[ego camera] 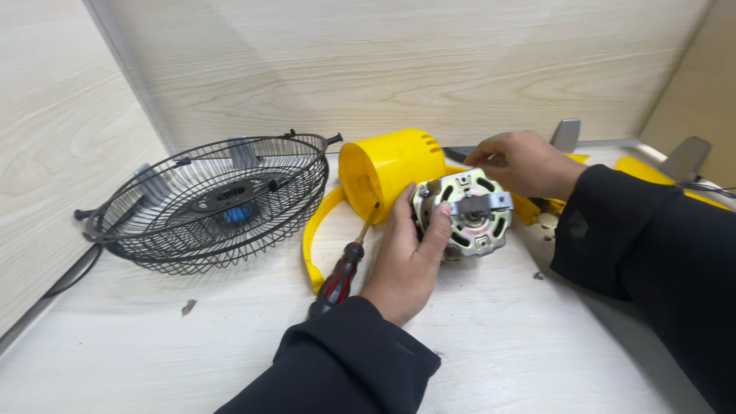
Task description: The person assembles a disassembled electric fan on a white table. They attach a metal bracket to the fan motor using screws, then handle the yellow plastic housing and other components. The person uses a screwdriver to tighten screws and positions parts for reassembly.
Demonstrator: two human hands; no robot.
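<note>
A silver fan motor (pixel 469 215) with a slotted metal end plate stands on its edge in the middle of the table. My left hand (pixel 410 257) grips it from the left side, thumb on its face. My right hand (pixel 523 162) reaches behind and above the motor, fingers curled, next to the yellow motor housing (pixel 387 169); whether it holds anything is hidden. A red and black screwdriver (pixel 343 270) lies just left of my left hand, its tip pointing toward the housing.
A black wire fan guard (pixel 211 201) lies at the left. A yellow curved bracket (pixel 313 244) runs under the housing. Yellow fan blades with grey hubs (pixel 675 169) lie at the back right. Small debris (pixel 188 307) dots the table. Wooden walls enclose the back and left.
</note>
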